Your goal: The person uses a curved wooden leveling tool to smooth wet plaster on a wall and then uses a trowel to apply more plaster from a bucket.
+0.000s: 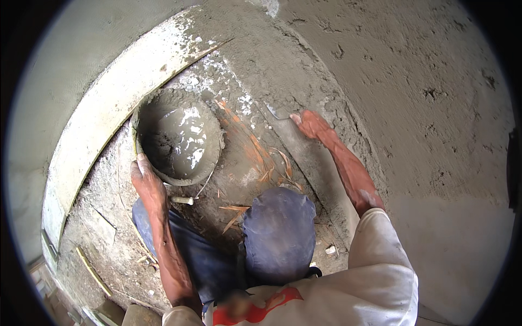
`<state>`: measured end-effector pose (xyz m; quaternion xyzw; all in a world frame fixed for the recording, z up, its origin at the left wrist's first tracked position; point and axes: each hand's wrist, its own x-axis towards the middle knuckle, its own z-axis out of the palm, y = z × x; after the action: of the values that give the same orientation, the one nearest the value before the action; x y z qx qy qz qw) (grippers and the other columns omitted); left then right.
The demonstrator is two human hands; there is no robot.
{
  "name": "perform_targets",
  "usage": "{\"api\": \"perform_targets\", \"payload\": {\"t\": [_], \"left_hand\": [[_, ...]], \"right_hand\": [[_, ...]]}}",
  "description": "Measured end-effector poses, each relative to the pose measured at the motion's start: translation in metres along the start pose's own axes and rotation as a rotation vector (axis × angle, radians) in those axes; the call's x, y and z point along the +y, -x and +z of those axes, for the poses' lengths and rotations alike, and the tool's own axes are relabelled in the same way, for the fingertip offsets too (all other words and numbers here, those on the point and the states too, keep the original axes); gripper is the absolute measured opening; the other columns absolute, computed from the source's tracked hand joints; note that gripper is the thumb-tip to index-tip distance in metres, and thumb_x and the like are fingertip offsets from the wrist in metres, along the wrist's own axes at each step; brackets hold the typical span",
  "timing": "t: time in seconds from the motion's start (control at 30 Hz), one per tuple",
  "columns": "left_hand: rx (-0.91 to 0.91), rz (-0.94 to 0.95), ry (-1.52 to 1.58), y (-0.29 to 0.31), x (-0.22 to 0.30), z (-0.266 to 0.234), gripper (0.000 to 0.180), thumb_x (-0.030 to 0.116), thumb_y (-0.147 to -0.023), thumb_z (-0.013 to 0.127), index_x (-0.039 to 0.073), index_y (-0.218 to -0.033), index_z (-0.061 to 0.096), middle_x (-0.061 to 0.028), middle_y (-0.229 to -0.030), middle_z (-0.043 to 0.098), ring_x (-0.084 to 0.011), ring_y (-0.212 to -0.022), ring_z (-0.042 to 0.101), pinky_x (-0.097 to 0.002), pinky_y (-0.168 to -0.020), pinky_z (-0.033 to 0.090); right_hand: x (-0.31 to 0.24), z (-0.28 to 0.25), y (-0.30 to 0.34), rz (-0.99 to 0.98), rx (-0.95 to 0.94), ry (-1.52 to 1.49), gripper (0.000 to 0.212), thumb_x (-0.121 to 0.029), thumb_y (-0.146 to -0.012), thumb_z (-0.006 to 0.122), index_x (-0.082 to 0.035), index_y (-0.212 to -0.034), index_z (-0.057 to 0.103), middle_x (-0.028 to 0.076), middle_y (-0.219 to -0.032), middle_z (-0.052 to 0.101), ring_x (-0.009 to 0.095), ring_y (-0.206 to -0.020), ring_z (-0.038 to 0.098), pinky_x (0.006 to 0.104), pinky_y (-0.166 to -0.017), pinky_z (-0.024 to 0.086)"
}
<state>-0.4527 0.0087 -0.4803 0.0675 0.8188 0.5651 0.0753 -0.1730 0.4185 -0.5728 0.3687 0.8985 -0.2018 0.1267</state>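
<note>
A round bucket (215, 163) stands at the left of centre, its rim and inside coated with grey mortar. Wet, shiny mortar (187, 136) lies in it. My left hand (147, 176) is closed on the near left edge of the bucket, with the fingers partly hidden against its side. My right hand (314, 126) grips a trowel, its handle mostly hidden in the fist. The metal blade of the trowel (273, 112) rests at the strip of fresh mortar (283, 81) along the foot of the wall.
A rough plastered wall (424, 98) rises on the right. A long pale curved board (109, 98) runs along the left. Orange-brown strips (255, 144) and mortar splashes litter the floor before my knees (280, 233). The bucket's wire handle has a pale grip (182, 200). A thin stick (93, 271) lies lower left.
</note>
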Motion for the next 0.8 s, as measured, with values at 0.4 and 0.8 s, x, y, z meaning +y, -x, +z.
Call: {"api": "perform_targets", "payload": {"t": [0.4, 0.8], "left_hand": [[-0.008, 0.017, -0.113, -0.004, 0.001, 0.001, 0.048, 0.039, -0.118, 0.048, -0.005, -0.117, 0.065, -0.0051, -0.097, 0.064, -0.0142, -0.087, 0.053, -0.0345, -0.077, 0.048], [-0.064, -0.067, -0.056, 0.003, 0.008, -0.002, 0.046, 0.035, -0.119, 0.045, -0.006, -0.128, 0.063, -0.0078, -0.105, 0.066, -0.0154, -0.092, 0.058, -0.0344, -0.082, 0.051]], "right_hand": [[-0.118, -0.047, -0.017, -0.063, 0.236, 0.123, 0.056, -0.052, -0.108, 0.059, 0.003, -0.115, 0.068, 0.031, -0.092, 0.075, 0.051, -0.088, 0.074, 0.0591, -0.077, 0.058], [0.034, 0.001, 0.112, 0.073, -0.011, 0.178, 0.055, -0.049, -0.111, 0.054, 0.005, -0.116, 0.063, 0.032, -0.086, 0.074, 0.051, -0.085, 0.074, 0.0591, -0.075, 0.059]]}}
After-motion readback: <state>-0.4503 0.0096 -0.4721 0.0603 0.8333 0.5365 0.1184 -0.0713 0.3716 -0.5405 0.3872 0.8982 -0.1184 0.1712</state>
